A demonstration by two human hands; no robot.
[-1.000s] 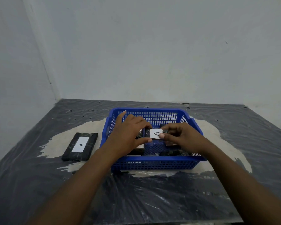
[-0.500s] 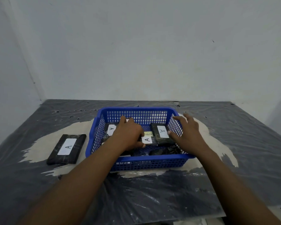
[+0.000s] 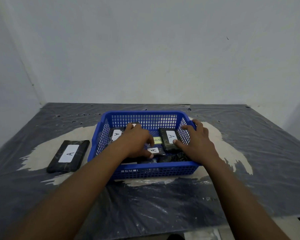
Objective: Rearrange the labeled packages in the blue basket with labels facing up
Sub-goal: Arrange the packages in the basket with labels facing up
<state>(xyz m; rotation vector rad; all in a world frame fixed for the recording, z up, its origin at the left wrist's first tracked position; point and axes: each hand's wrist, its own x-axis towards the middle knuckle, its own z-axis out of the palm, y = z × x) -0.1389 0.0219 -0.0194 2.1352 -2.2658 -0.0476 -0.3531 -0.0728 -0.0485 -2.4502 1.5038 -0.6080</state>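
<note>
A blue mesh basket [image 3: 145, 171] stands mid-table with several black wrapped packages inside. One package [image 3: 170, 138] lies at the right with its white "A" label up. Another labelled package [image 3: 116, 135] lies at the left, and a small one [image 3: 155, 151] sits in the middle, label up. A yellow note [image 3: 157, 140] shows on the basket floor. My left hand [image 3: 137, 142] rests inside the basket, fingertips pressing on the small package. My right hand [image 3: 197, 141] straddles the basket's right wall, fingers spread, thumb touching the right package. A further labelled package [image 3: 68, 155] lies outside, left of the basket.
The table is covered in wrinkled dark plastic sheet [image 3: 249, 144] with a pale patch under the basket. White walls stand behind and to the left. The table's front edge runs near the bottom right.
Both hands set down the package they held together a second ago. It now lies at the basket's right, label up. My left hand dropped onto the small middle package; my right hand moved to the right wall.
</note>
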